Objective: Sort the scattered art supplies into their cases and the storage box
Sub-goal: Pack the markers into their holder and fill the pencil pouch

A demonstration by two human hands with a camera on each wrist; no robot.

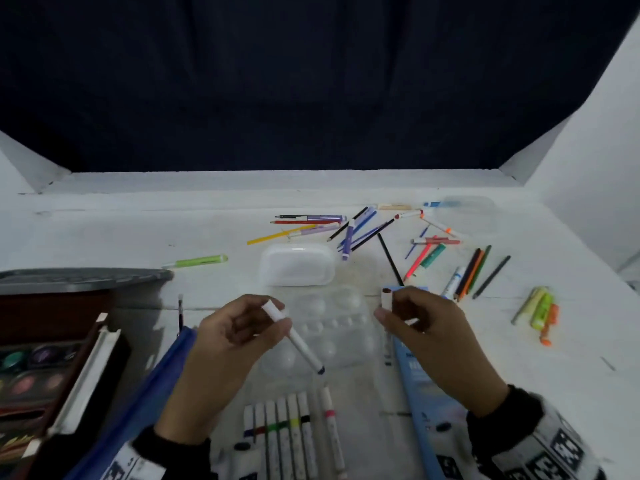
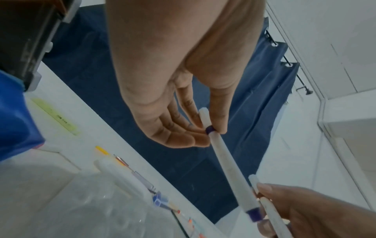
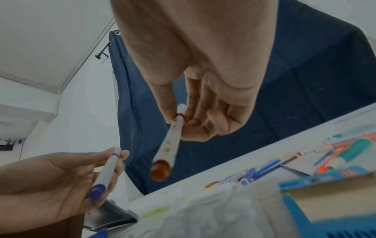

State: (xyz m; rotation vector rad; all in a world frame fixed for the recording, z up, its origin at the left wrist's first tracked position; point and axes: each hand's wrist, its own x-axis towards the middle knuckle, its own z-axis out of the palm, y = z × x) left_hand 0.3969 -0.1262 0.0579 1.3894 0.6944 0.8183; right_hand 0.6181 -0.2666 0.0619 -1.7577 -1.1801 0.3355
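Note:
My left hand (image 1: 242,327) pinches a white marker with purple ends (image 1: 298,341) between thumb and fingertips; the same purple marker (image 2: 227,162) slants down in the left wrist view. My right hand (image 1: 412,320) pinches a white marker with a brown end (image 1: 387,297), and this brown marker (image 3: 168,145) points at the right wrist camera. Both hands hover above a clear plastic palette (image 1: 332,327). A row of several white markers (image 1: 280,434) lies in a clear case near me. A blue marker box (image 1: 422,410) lies under my right wrist.
A watercolour set (image 1: 38,368) and a blue pouch (image 1: 145,403) sit at the left. A white lidded box (image 1: 298,265) stands mid-table. Loose pencils and pens (image 1: 363,226) scatter at the back, highlighters (image 1: 540,311) at the right, a green pen (image 1: 197,261) at the left.

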